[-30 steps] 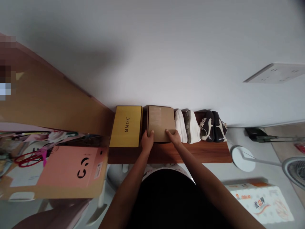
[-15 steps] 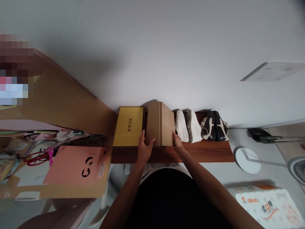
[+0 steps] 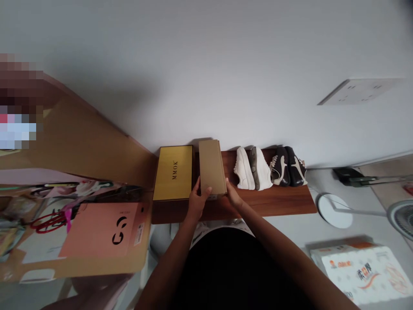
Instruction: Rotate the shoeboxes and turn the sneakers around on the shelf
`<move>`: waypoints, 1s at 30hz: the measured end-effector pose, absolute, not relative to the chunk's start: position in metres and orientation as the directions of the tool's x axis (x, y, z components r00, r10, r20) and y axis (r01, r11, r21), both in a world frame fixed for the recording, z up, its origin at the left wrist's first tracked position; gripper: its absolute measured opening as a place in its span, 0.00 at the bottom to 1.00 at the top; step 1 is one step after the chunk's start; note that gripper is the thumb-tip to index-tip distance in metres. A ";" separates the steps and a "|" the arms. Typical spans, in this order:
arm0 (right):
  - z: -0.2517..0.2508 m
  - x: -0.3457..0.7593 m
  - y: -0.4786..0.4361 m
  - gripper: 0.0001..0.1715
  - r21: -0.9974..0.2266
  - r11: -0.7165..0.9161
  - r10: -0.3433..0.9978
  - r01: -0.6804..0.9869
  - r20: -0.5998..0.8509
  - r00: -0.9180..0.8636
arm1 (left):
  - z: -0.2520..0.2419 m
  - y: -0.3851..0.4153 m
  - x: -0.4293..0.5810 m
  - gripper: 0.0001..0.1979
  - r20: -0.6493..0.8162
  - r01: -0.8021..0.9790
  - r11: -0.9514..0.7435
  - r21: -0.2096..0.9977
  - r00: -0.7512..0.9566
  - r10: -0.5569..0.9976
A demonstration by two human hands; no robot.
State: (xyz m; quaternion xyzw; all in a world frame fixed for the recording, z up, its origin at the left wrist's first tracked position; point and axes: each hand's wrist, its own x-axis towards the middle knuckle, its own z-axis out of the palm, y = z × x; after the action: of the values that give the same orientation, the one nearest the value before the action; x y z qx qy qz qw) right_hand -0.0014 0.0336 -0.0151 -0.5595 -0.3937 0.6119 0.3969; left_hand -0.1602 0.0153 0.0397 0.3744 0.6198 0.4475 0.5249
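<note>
A plain brown cardboard box (image 3: 212, 165) is gripped between my two hands, over the wooden shelf (image 3: 267, 204). My left hand (image 3: 197, 201) holds its left near corner, thumb on the near edge. At the right near corner, my right hand (image 3: 232, 193) presses against the side, its fingers partly hidden behind the box. Close on the left lies a yellow box (image 3: 174, 172) lettered MMOK. To the right stand a pair of white sneakers (image 3: 253, 168) and a pair of black and cream sneakers (image 3: 288, 167).
A pink box (image 3: 100, 230) and red-handled scissors (image 3: 48, 221) lie on a cluttered surface at left, beside a tall brown panel (image 3: 93, 142). A wall socket (image 3: 361, 91), a white round base (image 3: 334, 211), a fan (image 3: 402, 224) and a white printed pack (image 3: 364, 273) are at right.
The brown box has tipped, so mainly one face now shows where two did. My right hand has moved left with it, opening a gap beside the white sneakers.
</note>
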 end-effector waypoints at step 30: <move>-0.020 0.070 0.013 0.42 -0.964 -0.084 0.984 0.253 -0.041 0.172 | -0.066 0.028 -0.152 0.27 -0.751 -0.432 0.650 0.625 -0.107 0.652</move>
State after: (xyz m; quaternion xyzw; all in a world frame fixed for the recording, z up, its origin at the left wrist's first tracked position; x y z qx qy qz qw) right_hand 0.0705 0.0126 -0.0205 -0.6166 -0.5017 0.4026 0.4539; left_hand -0.1516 0.0276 -0.0655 0.0884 0.6215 0.4090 0.6623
